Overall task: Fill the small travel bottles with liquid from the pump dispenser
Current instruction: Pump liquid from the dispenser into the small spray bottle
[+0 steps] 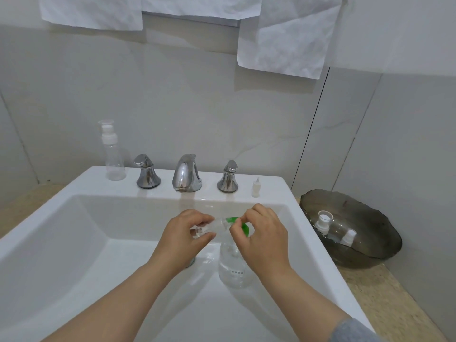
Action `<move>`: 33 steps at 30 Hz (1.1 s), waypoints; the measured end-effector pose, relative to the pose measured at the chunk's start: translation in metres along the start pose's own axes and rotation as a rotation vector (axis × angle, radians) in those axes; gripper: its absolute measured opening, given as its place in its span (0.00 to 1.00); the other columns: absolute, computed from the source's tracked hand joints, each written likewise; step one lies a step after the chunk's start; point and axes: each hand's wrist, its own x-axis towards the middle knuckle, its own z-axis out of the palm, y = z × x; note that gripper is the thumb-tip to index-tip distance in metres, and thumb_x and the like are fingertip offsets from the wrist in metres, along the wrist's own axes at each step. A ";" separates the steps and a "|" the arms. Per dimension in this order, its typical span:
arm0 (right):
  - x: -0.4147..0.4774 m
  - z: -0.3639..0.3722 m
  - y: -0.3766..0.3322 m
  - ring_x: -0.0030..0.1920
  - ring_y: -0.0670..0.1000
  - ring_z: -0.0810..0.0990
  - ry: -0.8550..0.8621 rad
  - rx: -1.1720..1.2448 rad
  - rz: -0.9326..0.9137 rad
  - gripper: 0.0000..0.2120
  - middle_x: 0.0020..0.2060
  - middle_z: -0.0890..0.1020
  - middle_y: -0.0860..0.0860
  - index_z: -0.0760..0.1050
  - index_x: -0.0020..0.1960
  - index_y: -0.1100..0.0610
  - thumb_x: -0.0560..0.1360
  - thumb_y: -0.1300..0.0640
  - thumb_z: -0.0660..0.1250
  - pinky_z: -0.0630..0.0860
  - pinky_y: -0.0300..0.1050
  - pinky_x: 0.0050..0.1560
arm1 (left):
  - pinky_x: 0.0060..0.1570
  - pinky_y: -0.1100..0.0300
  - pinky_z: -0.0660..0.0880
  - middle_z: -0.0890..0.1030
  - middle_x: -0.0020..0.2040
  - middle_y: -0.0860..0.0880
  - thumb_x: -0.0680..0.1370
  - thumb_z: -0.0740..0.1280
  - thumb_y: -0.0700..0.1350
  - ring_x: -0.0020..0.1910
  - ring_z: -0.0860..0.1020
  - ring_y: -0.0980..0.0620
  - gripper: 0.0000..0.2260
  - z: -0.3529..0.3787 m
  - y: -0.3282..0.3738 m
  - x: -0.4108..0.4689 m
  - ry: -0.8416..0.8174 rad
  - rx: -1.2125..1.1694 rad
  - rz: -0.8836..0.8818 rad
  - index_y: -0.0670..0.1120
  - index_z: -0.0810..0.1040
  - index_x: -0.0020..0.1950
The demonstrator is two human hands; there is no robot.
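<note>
Over the sink (74,243), left hand (183,234) fingers curl round a travel bottle (214,224) tipped toward 3 o'clock; right hand (265,239) fingers pinch the green head (245,228) of the pump dispenser (230,270).

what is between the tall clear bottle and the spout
The left tap handle stands on the sink rim between the tall bottle and the spout, as the head view shows.

Small bottle (219,222) at green pump (245,229)
</note>
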 end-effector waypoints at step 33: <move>-0.001 0.001 -0.001 0.34 0.49 0.69 -0.015 0.020 -0.031 0.11 0.32 0.68 0.44 0.70 0.33 0.55 0.69 0.49 0.60 0.65 0.42 0.27 | 0.52 0.52 0.78 0.79 0.45 0.52 0.70 0.75 0.40 0.48 0.78 0.56 0.12 0.000 -0.001 0.000 -0.019 0.078 0.036 0.48 0.82 0.53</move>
